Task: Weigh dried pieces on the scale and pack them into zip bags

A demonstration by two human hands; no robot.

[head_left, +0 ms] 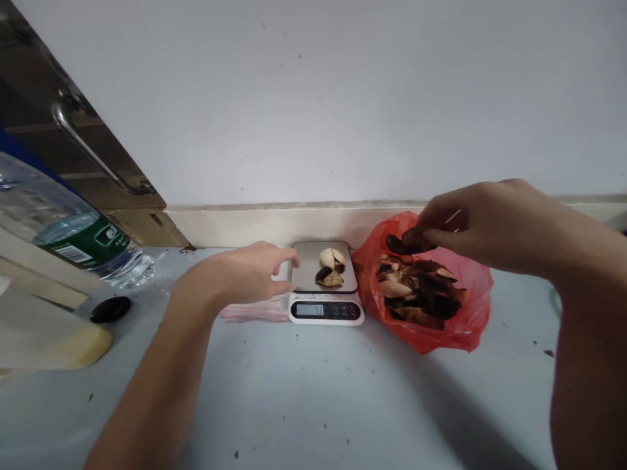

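Note:
A white kitchen scale (326, 309) with a metal plate stands against the wall; its lit display seems to read 73, the decimal point being unclear. On the plate lie a cream, rounded dried piece (332, 258) and a brown, wrinkled dried piece (330, 279). My left hand (249, 273) is at the plate's left edge, thumb and forefinger apart, holding nothing. To the right, a red plastic bag (416, 341) gapes around many dried brown pieces (421, 294). Above its opening, my right hand (458, 219) pinches a dark brown dried piece (404, 245).
Pink-striped bundled plastic (257, 311) lies left of the scale. Farther left are a water bottle (93, 241) with a green label, a black oval object (111, 309) and a translucent container (53, 336). Dark crumbs dot the pale tabletop (304, 405). The white wall (313, 117) rises behind.

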